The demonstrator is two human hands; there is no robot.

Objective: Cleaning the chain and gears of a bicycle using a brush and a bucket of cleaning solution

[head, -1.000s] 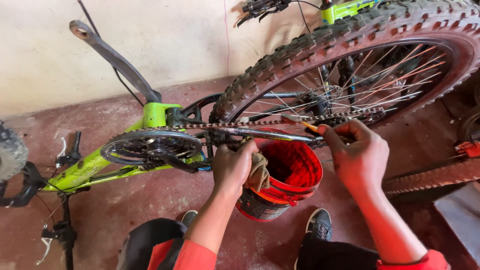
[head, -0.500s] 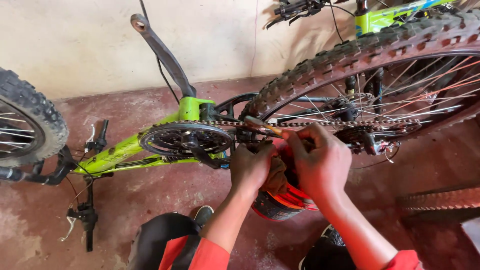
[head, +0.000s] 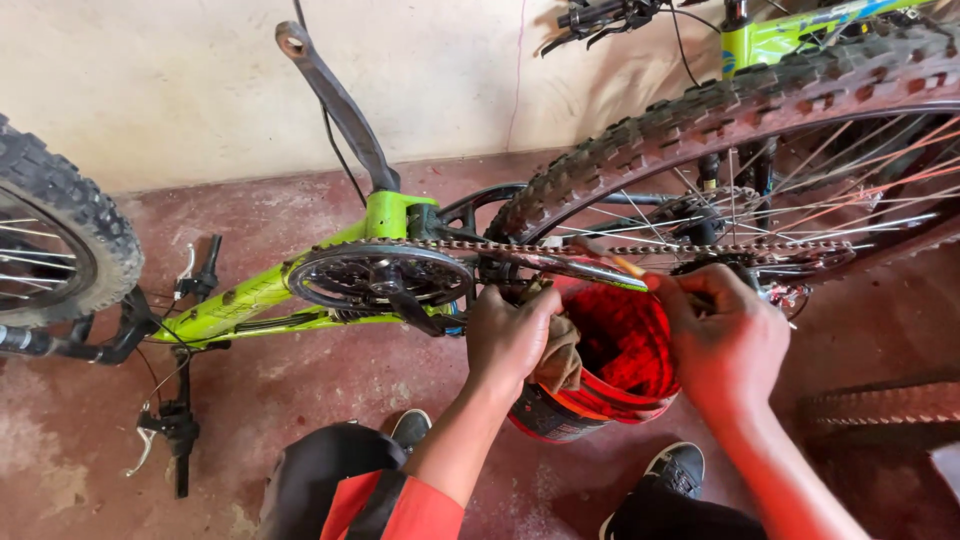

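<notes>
Moved: both hands shifted slightly right along chain (head: 560, 247)
Left hand (head: 510, 335): fist closed on rag (head: 560, 360)
Right hand (head: 725, 335): pinching brush (head: 610, 268), over red bucket (head: 620, 385)

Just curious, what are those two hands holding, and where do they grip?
The left hand clutches a bunched rag. The right hand pinches a brush by its handle end, against the chain.

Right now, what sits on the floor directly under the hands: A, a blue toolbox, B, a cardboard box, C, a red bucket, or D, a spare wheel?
C: a red bucket stands on the floor below the bike chain, with the left hand holding a rag at its rim and the right hand above it.
</notes>
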